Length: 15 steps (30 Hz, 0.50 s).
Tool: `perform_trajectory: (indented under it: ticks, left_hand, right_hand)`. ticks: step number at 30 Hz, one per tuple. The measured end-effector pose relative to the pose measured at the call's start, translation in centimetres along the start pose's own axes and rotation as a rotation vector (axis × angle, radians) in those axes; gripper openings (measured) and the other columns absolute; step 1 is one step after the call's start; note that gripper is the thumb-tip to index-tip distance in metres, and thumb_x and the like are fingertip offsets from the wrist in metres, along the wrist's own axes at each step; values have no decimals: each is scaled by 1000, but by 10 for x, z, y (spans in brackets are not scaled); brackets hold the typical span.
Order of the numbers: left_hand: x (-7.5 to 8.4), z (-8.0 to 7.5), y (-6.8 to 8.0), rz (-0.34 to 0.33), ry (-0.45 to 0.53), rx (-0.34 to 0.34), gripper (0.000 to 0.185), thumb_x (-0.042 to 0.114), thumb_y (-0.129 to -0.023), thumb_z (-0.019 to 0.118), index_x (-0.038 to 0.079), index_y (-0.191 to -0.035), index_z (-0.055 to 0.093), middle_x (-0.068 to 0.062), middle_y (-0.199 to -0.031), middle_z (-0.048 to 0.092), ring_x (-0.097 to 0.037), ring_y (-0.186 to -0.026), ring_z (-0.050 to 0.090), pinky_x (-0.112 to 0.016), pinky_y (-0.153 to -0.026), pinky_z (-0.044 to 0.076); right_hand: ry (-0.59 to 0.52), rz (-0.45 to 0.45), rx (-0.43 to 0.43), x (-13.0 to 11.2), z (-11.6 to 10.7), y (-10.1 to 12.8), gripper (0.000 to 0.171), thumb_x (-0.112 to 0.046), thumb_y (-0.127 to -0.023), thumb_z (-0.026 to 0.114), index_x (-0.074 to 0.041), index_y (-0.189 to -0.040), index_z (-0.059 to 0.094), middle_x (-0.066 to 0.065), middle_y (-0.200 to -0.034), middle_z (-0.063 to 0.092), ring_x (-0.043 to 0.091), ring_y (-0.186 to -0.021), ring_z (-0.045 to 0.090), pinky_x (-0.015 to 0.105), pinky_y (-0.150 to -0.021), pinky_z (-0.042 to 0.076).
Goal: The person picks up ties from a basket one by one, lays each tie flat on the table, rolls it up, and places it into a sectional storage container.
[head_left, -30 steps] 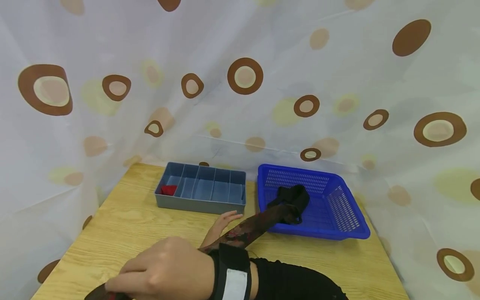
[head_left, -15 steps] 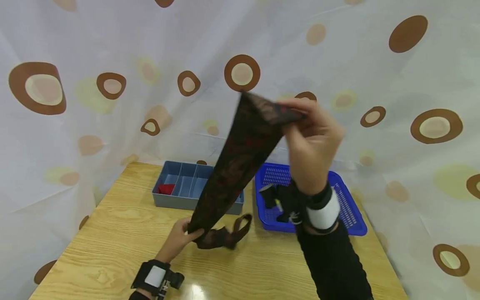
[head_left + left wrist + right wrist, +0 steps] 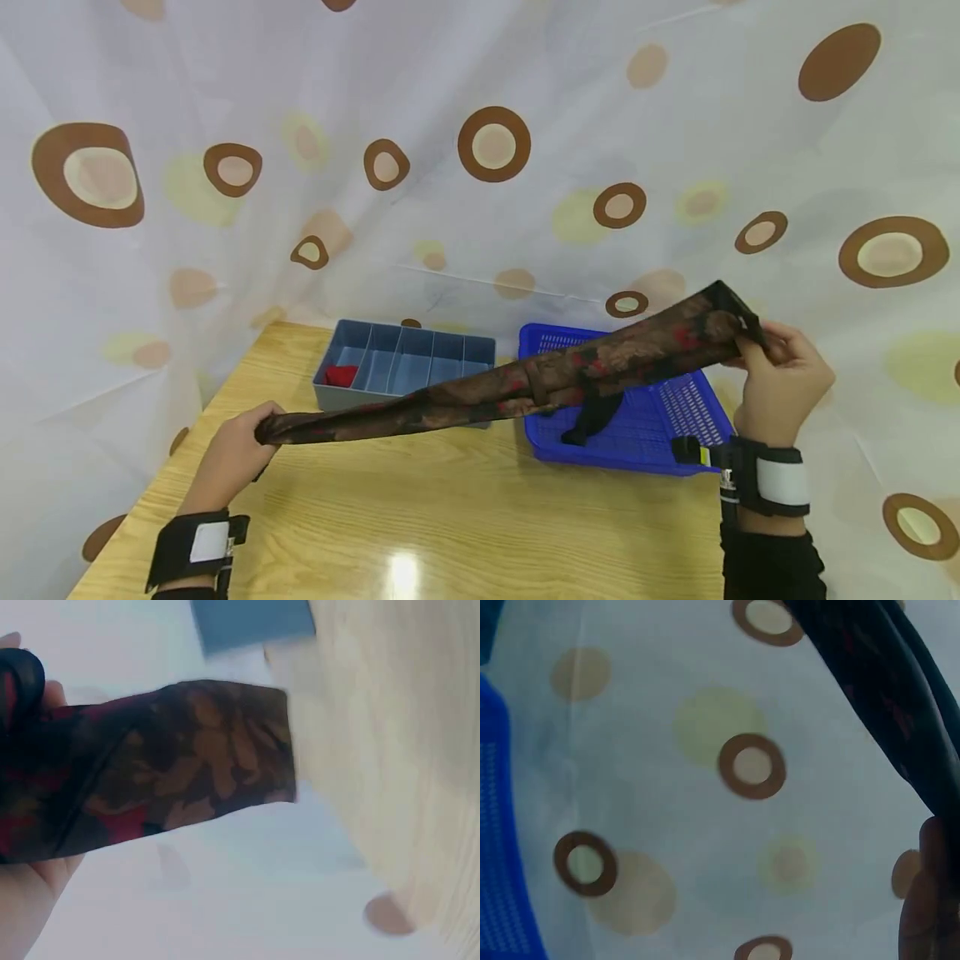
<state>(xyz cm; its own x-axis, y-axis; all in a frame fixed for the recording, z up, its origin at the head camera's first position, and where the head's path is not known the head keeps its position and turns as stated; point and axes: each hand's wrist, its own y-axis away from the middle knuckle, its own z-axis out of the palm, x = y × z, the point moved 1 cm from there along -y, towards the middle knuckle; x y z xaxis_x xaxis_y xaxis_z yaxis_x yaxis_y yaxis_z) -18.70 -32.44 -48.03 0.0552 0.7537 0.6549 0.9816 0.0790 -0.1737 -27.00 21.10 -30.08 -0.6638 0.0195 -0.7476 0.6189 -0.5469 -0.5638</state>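
1. Dark patterned stocking (image 3: pixel 495 392) of thin brown-and-red fabric hangs stretched in the air above the wooden table (image 3: pixel 450 517); the left hand (image 3: pixel 228 454) grips one end, the right hand (image 3: pixel 780 379) pinches the other. It looks ready for folding, which asks to bring both ends together. Behind stand a grey divided box (image 3: pixel 405 371) and a blue plastic basket (image 3: pixel 637 408) with a black cloth (image 3: pixel 592 412).
2. Left wrist view: fingers are curled around the stocking (image 3: pixel 150 772).
3. Right wrist view: the stocking (image 3: pixel 900 697) crosses a spotted curtain (image 3: pixel 667 787); the grip itself I cannot tell here.

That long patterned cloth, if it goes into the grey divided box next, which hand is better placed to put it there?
Probably the left hand: it grips the cloth end nearest the grey box. The right hand holds the other end beyond the blue basket.
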Motion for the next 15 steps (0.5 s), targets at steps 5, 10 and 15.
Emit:
perform_trajectory:
  ticks: [5, 10, 15]
  left_hand:
    - [-9, -4, -1, 100, -189, 87, 23, 4, -75, 73, 6, -97, 65, -12, -87, 65, -28, -77, 58, -45, -68, 47]
    - [-26, 9, 6, 88, -262, -155, 51, 10, -69, 80, 4, -115, 61, -21, -101, 60, -35, -86, 60, -48, -71, 50]
    - [-37, 18, 16, 7, -223, -360, 76, 30, -69, 82, 0, -130, 50, -34, -118, 50, -46, -97, 56, -51, -73, 50]
  right_hand:
    - [243, 100, -32, 31, -61, 26, 15, 15, -77, 64, 2, -82, 70, -9, -71, 71, 1, -53, 64, 14, -44, 48]
    - [916, 332, -490, 77, -128, 62, 21, -2, -86, 64, 11, -102, 63, 4, -81, 73, 6, -64, 66, 23, -57, 53]
    - [1197, 514, -882, 104, -174, 91, 40, -15, -92, 58, 12, -121, 52, 31, -108, 63, 41, -95, 63, 46, -77, 53]
